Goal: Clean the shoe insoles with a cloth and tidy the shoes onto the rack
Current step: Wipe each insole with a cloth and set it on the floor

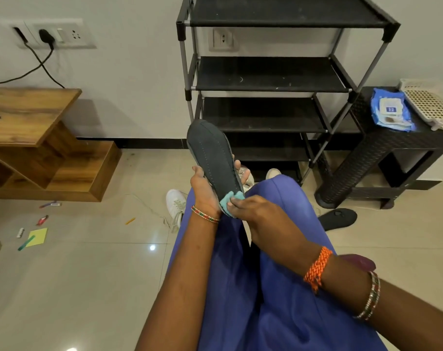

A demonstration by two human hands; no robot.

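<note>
Both forearms reach up from the bottom of the frame toward its centre, over a lap in blue-purple cloth. The left hand (205, 188) comes in from the lower left with a beaded bangle at the wrist; its palm cups the underside of the dark grey insole (213, 158), thumb showing at the insole's left edge and fingertips curling out past its right edge, so it grips the insole across its width. The right hand (250, 211) crosses in from the lower right, an orange thread band and bangles on that forearm, and its fingers are bent down, pinching a small teal cloth (232, 198) against the heel end of the insole. The insole stands tilted, toe end up and slightly left, just above the centre of the frame, in front of the black shoe rack (266, 77), whose visible shelves are bare. It is dark grey with rows of fine stitched dots running lengthwise and a paler edge. A white shoe (176, 203) lies on the tiled floor left of the knee, and a black insole (338, 219) lies flat on the floor to the right of centre.
</note>
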